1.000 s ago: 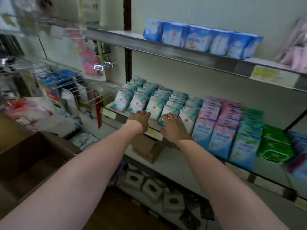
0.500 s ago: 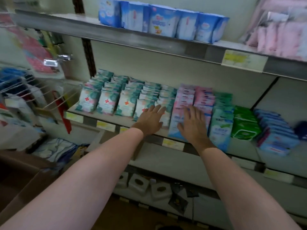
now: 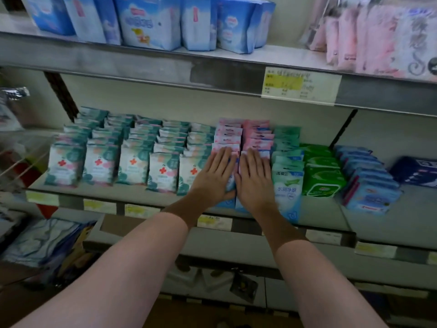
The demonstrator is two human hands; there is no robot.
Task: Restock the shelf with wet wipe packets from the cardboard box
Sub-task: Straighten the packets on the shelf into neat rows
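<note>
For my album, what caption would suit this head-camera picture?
Both hands, left and right, press flat on the pink wet wipe packets on the middle shelf.

Shop: price-tagged shelf (image 3: 146,67), stocked packets (image 3: 132,150).

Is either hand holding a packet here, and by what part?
Neither grips anything. Left hand and right hand lie flat, fingers straight, against the front pink packets.

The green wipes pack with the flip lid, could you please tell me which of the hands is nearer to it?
Right. The right hand lies two rows left of the green wipes pack; the left hand is farther left.
</note>
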